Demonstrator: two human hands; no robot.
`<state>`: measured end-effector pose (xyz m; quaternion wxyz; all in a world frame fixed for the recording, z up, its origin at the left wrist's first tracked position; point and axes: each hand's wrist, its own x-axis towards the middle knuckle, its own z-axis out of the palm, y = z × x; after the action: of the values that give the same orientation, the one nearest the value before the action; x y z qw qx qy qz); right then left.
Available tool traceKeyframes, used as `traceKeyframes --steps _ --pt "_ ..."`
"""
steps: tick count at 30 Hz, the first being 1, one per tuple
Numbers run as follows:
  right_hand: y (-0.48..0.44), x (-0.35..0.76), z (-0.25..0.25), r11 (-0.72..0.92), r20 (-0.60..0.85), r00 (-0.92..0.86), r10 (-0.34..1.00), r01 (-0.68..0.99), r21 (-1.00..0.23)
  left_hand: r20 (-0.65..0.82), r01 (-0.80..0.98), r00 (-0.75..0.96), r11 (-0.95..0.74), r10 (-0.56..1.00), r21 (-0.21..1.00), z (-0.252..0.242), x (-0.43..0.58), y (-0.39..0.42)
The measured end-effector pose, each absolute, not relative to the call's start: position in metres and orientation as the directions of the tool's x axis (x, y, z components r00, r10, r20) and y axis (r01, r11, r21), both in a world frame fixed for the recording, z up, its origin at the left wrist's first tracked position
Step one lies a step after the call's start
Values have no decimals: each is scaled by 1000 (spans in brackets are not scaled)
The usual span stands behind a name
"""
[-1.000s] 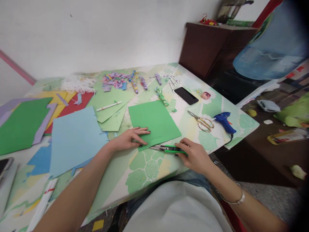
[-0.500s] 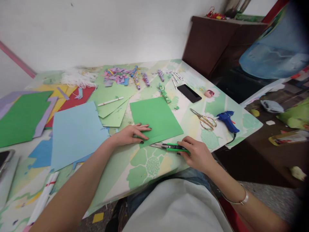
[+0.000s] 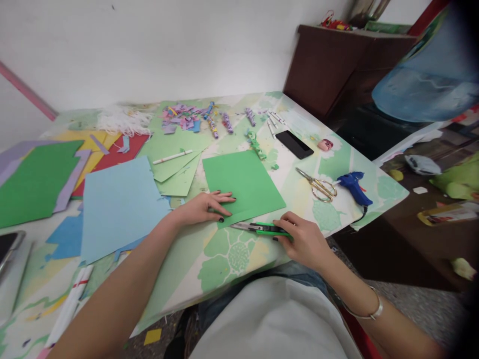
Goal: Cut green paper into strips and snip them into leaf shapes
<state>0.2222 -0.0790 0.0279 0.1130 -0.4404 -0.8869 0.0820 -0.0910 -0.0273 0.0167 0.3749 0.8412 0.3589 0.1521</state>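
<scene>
A bright green sheet of craft foam or paper [image 3: 245, 179] lies in front of me, with a narrow strip along its near edge marked off by a line. My left hand [image 3: 207, 207] rests on the sheet's lower left part, fingers stretched out and spread. In my right hand [image 3: 299, 237] is a green and black utility knife [image 3: 265, 228], gripped by its handle. Its blade points left and lies along the sheet's near edge, by the lower left corner. Whether the blade touches the sheet I cannot tell.
Gold-handled scissors [image 3: 321, 189], a blue glue gun [image 3: 355, 187] and a black phone [image 3: 294, 143] lie to the right. A light blue sheet [image 3: 121, 209] and other coloured sheets are at left. Behind are paper scraps [image 3: 181, 117], decorated rolls [image 3: 227, 122] and white string [image 3: 123, 120].
The utility knife in my right hand has shifted slightly left along the sheet's near edge. My left hand stays in place on the sheet.
</scene>
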Motion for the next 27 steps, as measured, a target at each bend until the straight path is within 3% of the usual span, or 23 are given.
traceKeyframes --steps 27 --pt "-83 216 27 624 129 -612 780 744 -242 -12 487 696 -461 718 742 18 -90 -27"
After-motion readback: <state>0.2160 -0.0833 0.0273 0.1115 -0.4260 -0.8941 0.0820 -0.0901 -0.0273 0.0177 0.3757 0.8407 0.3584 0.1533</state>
